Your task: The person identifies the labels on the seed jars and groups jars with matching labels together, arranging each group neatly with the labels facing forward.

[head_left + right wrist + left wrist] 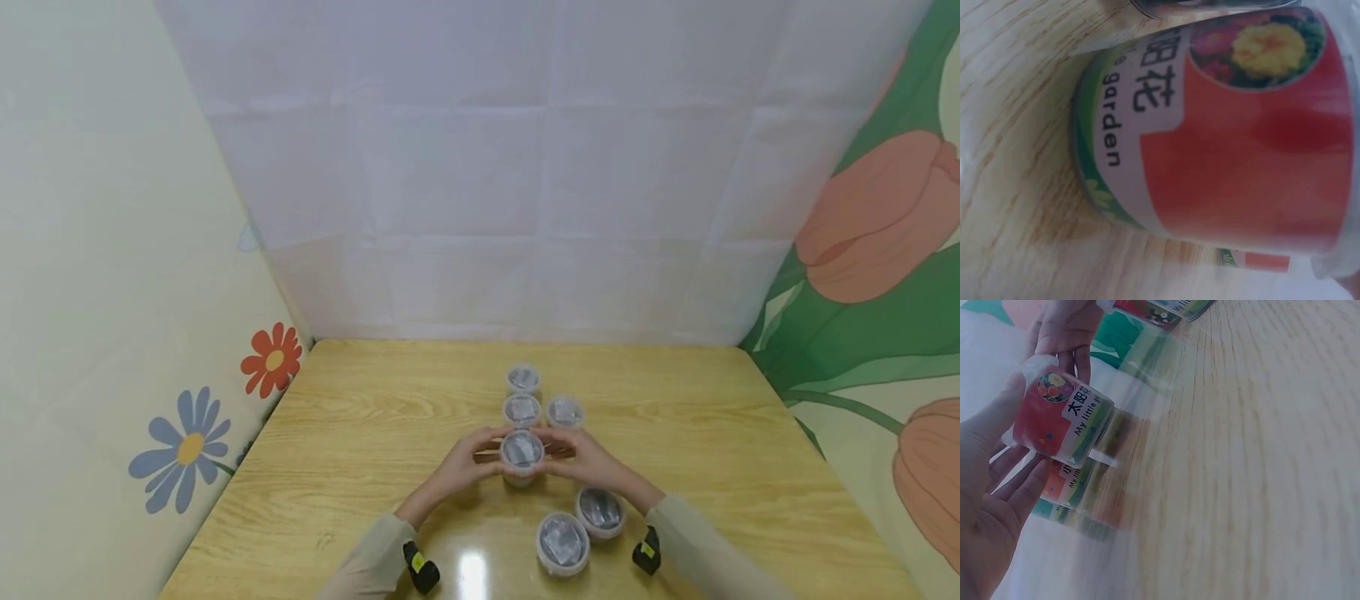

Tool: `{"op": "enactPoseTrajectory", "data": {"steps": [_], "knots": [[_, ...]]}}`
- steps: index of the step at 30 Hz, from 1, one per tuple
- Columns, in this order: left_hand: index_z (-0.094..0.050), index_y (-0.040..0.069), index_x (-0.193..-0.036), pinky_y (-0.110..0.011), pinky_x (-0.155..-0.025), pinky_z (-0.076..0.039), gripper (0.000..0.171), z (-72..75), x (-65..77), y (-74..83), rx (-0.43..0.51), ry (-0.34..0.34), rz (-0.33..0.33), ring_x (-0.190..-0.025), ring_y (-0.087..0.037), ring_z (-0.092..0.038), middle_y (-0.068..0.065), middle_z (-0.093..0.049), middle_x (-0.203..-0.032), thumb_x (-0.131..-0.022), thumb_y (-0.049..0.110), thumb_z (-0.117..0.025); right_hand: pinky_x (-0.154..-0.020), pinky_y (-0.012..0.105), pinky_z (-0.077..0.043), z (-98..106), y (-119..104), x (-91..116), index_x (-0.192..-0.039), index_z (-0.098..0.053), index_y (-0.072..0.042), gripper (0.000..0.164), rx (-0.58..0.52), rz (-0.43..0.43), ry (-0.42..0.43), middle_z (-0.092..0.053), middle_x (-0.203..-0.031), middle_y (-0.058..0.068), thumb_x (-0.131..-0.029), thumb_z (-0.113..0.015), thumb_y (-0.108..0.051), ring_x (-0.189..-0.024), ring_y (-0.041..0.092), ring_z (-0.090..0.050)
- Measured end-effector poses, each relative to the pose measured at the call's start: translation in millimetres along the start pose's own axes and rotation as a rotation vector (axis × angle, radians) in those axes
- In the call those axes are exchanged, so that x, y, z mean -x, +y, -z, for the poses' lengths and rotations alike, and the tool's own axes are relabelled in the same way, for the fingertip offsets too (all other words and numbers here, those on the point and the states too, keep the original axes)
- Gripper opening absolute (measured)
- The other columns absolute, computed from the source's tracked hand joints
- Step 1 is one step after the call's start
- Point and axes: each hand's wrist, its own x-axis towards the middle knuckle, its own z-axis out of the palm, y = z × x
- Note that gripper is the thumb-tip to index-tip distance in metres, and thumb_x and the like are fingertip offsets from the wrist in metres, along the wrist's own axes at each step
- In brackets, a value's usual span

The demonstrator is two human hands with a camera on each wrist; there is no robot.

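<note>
Both hands hold one planting cup (522,451) with a clear lid and a shiny packet inside. My left hand (463,467) grips it from the left near the lid, while my right hand (591,468) grips the opposite side. The left wrist view shows the cup's red label (1047,419) with a flower picture and "My little" lettering, its base close to the table. The same cup (1241,144) fills most of the right wrist view. Directly behind it in the head view stands another lidded cup (522,410), with a further cup (522,379) beyond that.
To the right of this row is one cup (565,412). Two more cups, one rear (600,510) and one front (562,543), stand close together by the right forearm. The wooden table (360,417) meets a white cloth backdrop (465,283) at the rear.
</note>
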Motion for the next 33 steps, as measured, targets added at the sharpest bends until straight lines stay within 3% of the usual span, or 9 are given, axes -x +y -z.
{"op": "enactPoseTrajectory", "data": {"steps": [6, 15, 23, 28, 33], "knots": [[-0.047, -0.005, -0.13, -0.046, -0.094, -0.046, 0.057, 0.0, -0.2, -0.9, -0.019, -0.009, -0.028, -0.114, -0.039, -0.053, -0.021, -0.051, -0.13, -0.079, 0.005, -0.07, -0.091, 0.042, -0.05, 0, -1, 0, -0.133, -0.048, -0.004, 0.056, 0.047, 0.031, -0.005, -0.058, -0.125, 0.012, -0.086, -0.066, -0.029, -0.105, 0.027, -0.06], [-0.046, -0.006, -0.131, -0.043, -0.095, -0.047, 0.057, -0.1, -0.4, -6.3, -0.017, -0.02, -0.038, -0.115, -0.04, -0.052, -0.023, -0.049, -0.131, -0.08, 0.003, -0.068, -0.092, 0.047, -0.048, -2, -1, -1, -0.133, -0.046, 0.0, 0.054, 0.045, 0.035, -0.018, -0.055, -0.127, 0.016, -0.087, -0.065, -0.019, -0.105, 0.032, -0.06], [-0.044, -0.007, -0.132, -0.043, -0.095, -0.046, 0.057, -0.9, -1.1, -8.2, -0.009, -0.022, -0.03, -0.116, -0.041, -0.051, -0.024, -0.048, -0.131, -0.081, 0.002, -0.068, -0.09, 0.057, -0.045, 2, -27, 1, -0.131, -0.042, 0.011, 0.051, 0.03, 0.065, -0.024, -0.053, -0.124, 0.028, -0.087, -0.063, -0.005, -0.103, 0.043, -0.058], [-0.044, -0.006, -0.133, -0.046, -0.095, -0.045, 0.057, -1.0, -1.5, -7.5, -0.003, -0.015, -0.012, -0.117, -0.04, -0.05, -0.023, -0.049, -0.131, -0.081, 0.002, -0.067, -0.09, 0.049, -0.048, 1, -11, 0, -0.134, -0.042, 0.005, 0.053, 0.082, 0.064, -0.029, -0.054, -0.126, 0.022, -0.089, -0.062, -0.013, -0.105, 0.035, -0.059], [-0.046, 0.007, -0.135, -0.047, -0.098, -0.043, 0.06, -2.1, -3.0, -29.0, -0.032, 0.006, 0.005, -0.122, -0.033, -0.047, -0.011, -0.05, -0.134, -0.081, 0.012, -0.07, -0.093, 0.052, -0.046, 1, -9, 1, -0.137, -0.04, 0.001, 0.055, 0.062, 0.023, -0.038, -0.052, -0.13, 0.018, -0.09, -0.061, -0.019, -0.109, 0.035, -0.057]]}}
